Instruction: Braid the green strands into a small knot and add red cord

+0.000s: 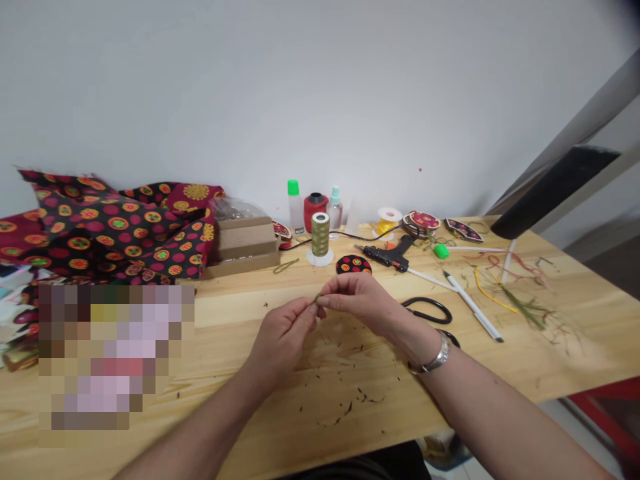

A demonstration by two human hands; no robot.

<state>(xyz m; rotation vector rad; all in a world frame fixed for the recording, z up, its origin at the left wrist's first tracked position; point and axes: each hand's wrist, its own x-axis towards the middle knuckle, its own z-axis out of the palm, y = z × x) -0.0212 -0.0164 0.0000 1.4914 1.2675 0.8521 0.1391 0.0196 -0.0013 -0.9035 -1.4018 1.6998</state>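
Between my two hands, over the middle of the wooden table [225, 327], is a short length of olive-green cord [317, 299]. My left hand [287, 333] pinches one part of it. The fingertips of my right hand [353, 299] pinch it from the other side, nearly touching the left ones. A silver bracelet is on the right wrist. Just behind the hands lies a round patterned fabric piece [354, 265]. A spool of olive thread [321, 239] stands upright further back. Black-handled scissors [427, 310] lie partly hidden under my right forearm.
Patterned fabric [115, 227] heaps at the left beside a cardboard box [245, 241]. A black glue gun [390, 254] lies behind my right hand, its cable trailing back. A white pen [473, 307], loose threads [525, 307] and a yellow spool [389, 223] sit to the right. Dark scraps dot the tabletop.
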